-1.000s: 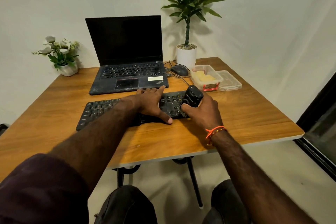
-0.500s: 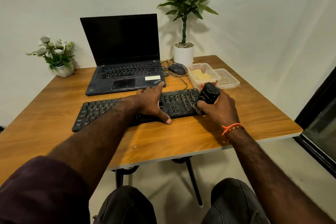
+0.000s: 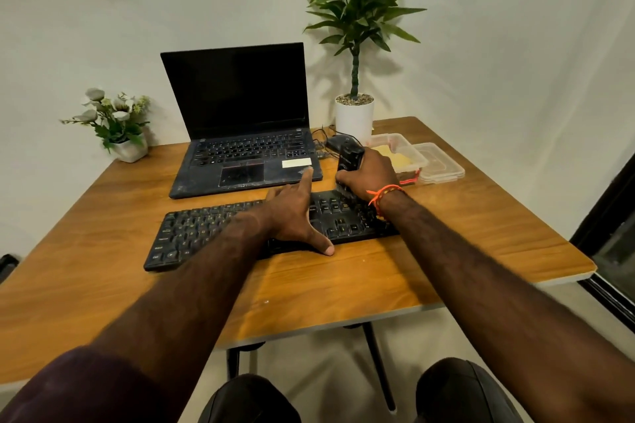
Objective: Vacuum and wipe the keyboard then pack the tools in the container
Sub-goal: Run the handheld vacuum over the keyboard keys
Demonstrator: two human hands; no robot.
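Seen from above, looking forward and down across a wooden desk (image 3: 446, 251). Nearest the front edge, a black keyboard (image 3: 192, 237), long axis running left to right, parallel to that edge. Left hand (image 3: 292, 216) spread flat across the keyboard's middle, fingers straight, thumb on the near rim, index finger reaching toward the laptop; pressing down, apparently to steady the board. Right hand (image 3: 369, 175) over the keyboard's far right corner, fingers curled round a small black handheld vacuum (image 3: 348, 161), held upright with its nozzle end down on the top row of keys. An orange bracelet (image 3: 383, 196) on the right wrist.

Uncleaned keys lying mostly to the left of the vacuum, along the keyboard's length, so any next pass likely travels leftward along that axis, toward the steadying left hand. Right hand clearly the nearer to the packing spot.

Beyond the keyboard, an open laptop (image 3: 240, 134) with dark screen. Just behind the right hand, a clear container (image 3: 398, 144) holding a yellow cloth, its lid (image 3: 439, 165) beside it near the right edge. A mouse (image 3: 338, 141) between laptop and container. At the far edge, a tall potted plant (image 3: 355, 45); at the far left corner, a small flowerpot (image 3: 117, 124).
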